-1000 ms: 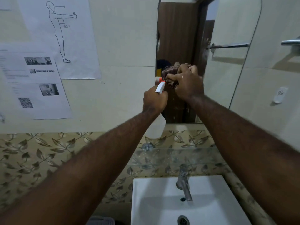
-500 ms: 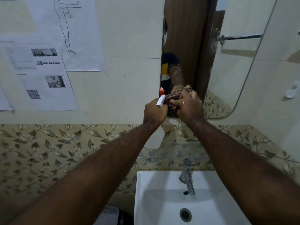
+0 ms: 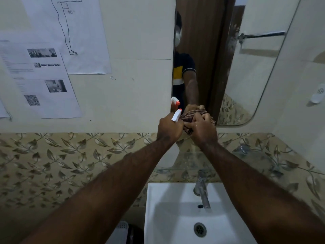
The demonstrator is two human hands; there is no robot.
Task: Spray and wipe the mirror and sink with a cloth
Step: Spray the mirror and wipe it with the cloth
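Note:
A tall mirror (image 3: 246, 71) with rounded corners hangs on the wall above a white sink (image 3: 168, 217). My left hand (image 3: 168, 128) grips a white spray bottle (image 3: 176, 115) with a red nozzle tip; the bottle's body (image 3: 169, 157) hangs below my wrist. My right hand (image 3: 202, 128) presses a bunched brown checked cloth (image 3: 192, 113) against the mirror's lower left corner. Both hands touch each other there. The glass reflects the bottle, the cloth and my arm.
A metal tap (image 3: 202, 189) stands at the back of the sink, above the drain (image 3: 200, 229). A glass shelf (image 3: 219, 155) juts out under the mirror. Printed sheets (image 3: 44, 80) hang on the left wall. A white basket (image 3: 121, 231) sits low left of the sink.
Both hands, with bottle and cloth, have slid down the mirror from its middle to its lower left corner. The view has tilted down, so more of the sink shows.

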